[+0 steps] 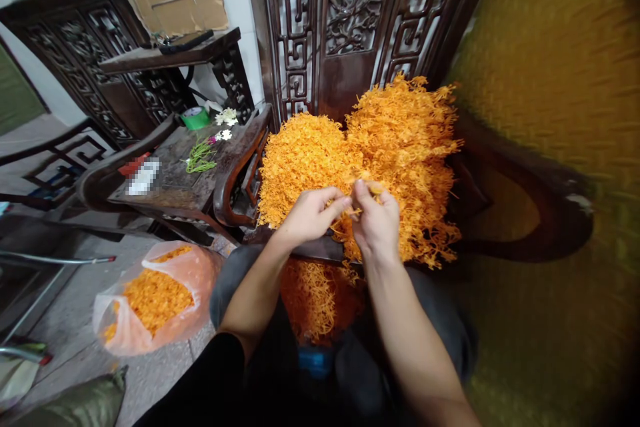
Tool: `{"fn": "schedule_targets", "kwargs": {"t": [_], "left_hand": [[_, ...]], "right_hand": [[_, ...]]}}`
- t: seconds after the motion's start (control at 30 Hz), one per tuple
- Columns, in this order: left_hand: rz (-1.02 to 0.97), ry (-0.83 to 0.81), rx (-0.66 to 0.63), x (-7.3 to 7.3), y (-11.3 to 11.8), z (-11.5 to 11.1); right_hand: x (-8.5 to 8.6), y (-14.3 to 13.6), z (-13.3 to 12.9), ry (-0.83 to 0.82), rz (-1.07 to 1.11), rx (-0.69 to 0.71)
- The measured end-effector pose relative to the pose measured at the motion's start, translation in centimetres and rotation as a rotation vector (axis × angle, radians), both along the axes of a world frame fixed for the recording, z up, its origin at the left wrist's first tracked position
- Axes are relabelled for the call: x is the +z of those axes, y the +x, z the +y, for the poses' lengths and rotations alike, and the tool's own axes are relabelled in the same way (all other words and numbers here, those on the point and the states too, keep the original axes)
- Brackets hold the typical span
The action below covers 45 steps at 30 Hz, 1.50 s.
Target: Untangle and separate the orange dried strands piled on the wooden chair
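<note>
Two large heaps of orange plastic-looking sprigs, a rounder left heap (305,153) and a taller right heap (410,140), rest on the dark wooden seat (320,250). In front of them my left hand (315,213) is closed, thumb and index finger pinched on a small orange piece. Close beside it, almost touching, my right hand (377,217) is closed too, its thumb and fingers round an orange sprig. The exact shape of the pieces between the fingertips is blurred. More orange strands (315,300) hang or lie below the seat edge, between my knees.
An open plastic bag (200,287) of orange pieces stands on the floor at left. Another wooden chair (175,193) holds green tape (196,118), green stems (201,155) and white flowers (227,117). A curved armrest (555,213) is at right; metal tubes (55,258) are far left.
</note>
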<state>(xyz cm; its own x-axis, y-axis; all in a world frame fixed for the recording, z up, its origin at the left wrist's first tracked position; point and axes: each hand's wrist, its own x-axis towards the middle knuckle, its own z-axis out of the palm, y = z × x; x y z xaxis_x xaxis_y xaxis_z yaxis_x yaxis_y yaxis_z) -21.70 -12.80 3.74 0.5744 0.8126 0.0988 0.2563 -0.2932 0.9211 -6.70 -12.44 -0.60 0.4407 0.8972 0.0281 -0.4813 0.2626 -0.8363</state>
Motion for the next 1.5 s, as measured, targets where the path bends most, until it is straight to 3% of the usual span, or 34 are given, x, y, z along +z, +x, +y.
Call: {"fn": "schedule_targets", "kwargs": {"t": [0.1,0.2,0.27,0.37,0.5,0.57,0.63,0.73,0.83,0.9,1.0,1.1,1.23,1.33,1.4,1.43,1.5], "left_hand": [[-0.075,-0.144,-0.121,1.1,-1.3,-0.9],[-0.257,-0.161,0.028,0.7,-2.6,0.2],[-0.402,-0.211,0.123,-0.1,-3.1,1.5],[-0.509,-0.316,0.145,-0.9,-3.5,2.9],[-0.486,-0.372,0.119,-1.5,-2.9,3.1],[-0.379,-0.303,0.127,-1.6,-2.1,2.7],[-0.242,-0.087,0.2,-1.4,-1.4,1.9],[-0.168,0.303,0.453,-0.1,-1.5,0.1],[-0.267,0.407,0.652,1.4,-3.0,-1.3],[-0.292,0.382,0.605,1.7,-3.8,-1.2],[-0.227,0.314,0.452,0.6,-3.2,0.1],[-0.143,0.265,0.37,-1.2,-1.3,1.1],[-0.054,0.464,0.339,-2.5,-0.3,1.4],[-0.104,0.596,0.593,-1.6,-2.0,1.9],[-0.177,0.579,0.753,-0.4,-3.5,1.9],[-0.181,0.542,0.721,0.2,-4.1,1.7],[-0.068,0.442,0.447,0.9,-4.2,0.5]], "right_hand": [[0.3,2.5,0.6,0.044,0.091,-0.062],[0.6,3.9,0.1,0.003,-0.047,0.051],[0.6,3.6,-0.5,-0.024,-0.2,0.185],[0.7,2.5,-1.3,-0.04,-0.346,0.302],[0.9,1.3,-1.6,-0.042,-0.533,0.278],[0.7,0.9,-1.5,-0.023,-0.606,0.245],[0.3,0.7,-1.2,-0.022,-0.615,0.222],[-0.6,1.1,-0.3,-0.044,-0.429,0.075],[-1.2,2.4,0.3,-0.065,-0.213,-0.083],[-1.0,3.0,0.0,-0.069,-0.252,0.016],[-0.1,2.6,-1.1,-0.037,-0.498,0.239],[0.7,1.3,-1.7,0.031,-0.725,0.286],[1.0,0.2,-1.8,0.018,-0.827,0.319],[1.2,0.6,-2.2,-0.095,-0.903,0.418],[1.3,1.0,-2.5,-0.182,-0.979,0.482],[1.3,1.2,-2.7,-0.222,-1.029,0.491],[1.3,1.2,-2.8,-0.285,-1.158,0.444]]}}
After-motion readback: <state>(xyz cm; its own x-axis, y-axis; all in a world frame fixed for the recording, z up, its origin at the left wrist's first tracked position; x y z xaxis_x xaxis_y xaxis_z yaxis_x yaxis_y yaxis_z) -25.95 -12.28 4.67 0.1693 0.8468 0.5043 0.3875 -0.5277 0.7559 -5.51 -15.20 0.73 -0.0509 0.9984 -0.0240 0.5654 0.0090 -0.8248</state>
